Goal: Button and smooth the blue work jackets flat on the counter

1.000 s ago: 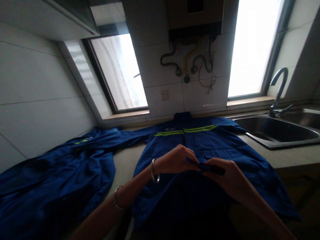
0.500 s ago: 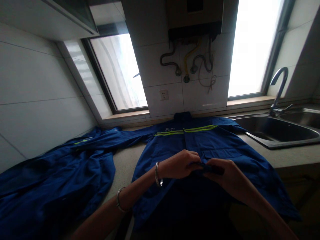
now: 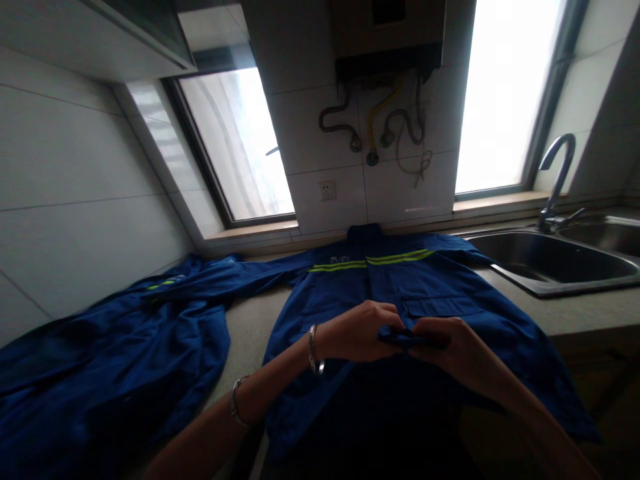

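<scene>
A blue work jacket (image 3: 340, 287) with yellow-green stripes across the chest lies spread on the counter, collar toward the wall. Its lower front edge is raised between my hands. My left hand (image 3: 360, 330), with two bracelets on that arm, pinches the cloth at the front opening. Close against it, my right hand (image 3: 447, 343) grips the same bunched edge from the other side. The fingertips nearly meet, and the small part between them is too dark to make out.
A second blue garment (image 3: 185, 347) lies crumpled at the left, by the tiled wall. At the right are a steel sink (image 3: 545, 290) and a faucet (image 3: 563, 167). Pipes (image 3: 335, 123) and a wall socket (image 3: 327, 191) are on the back wall; pale counter (image 3: 250, 327) shows between the garments.
My left fingers have shifted slightly, and more of the folded blue cloth shows between my hands. Both hands stay in nearly the same place on the jacket.
</scene>
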Demonstrator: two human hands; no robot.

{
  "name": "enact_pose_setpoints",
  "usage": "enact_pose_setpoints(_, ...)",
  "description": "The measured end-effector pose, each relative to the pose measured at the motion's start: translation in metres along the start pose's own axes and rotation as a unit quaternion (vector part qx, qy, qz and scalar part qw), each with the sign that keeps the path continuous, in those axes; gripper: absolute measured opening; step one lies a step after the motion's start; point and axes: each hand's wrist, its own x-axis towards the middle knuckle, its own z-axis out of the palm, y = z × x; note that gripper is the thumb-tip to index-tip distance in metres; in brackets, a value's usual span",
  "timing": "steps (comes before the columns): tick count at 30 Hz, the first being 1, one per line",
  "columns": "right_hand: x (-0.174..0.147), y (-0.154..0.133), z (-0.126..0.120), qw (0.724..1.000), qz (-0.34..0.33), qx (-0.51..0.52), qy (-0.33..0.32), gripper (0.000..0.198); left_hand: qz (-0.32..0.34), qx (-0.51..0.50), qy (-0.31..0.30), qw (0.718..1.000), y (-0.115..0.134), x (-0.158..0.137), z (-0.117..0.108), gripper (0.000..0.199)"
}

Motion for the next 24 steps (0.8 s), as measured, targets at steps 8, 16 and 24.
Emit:
enact_pose_setpoints(8,0.001,0.001,-0.004,0.999,-0.022,-0.006,-0.032,0.019,-0.032,-0.051,0.000,0.998,-0.004,0.002,0.005,0.018)
enact_pose_setpoints(16,0.007,0.014,0.003,0.992,-0.016,0.115,-0.053,0.020,-0.083,-0.139,-0.017,0.987,-0.015,0.003,0.011,0.023)
enact_pose_setpoints(24,0.005,0.012,-0.003,0.990,0.008,0.123,-0.073,0.025,-0.030,-0.182,-0.010,0.983,-0.026,0.003,0.004,0.023)
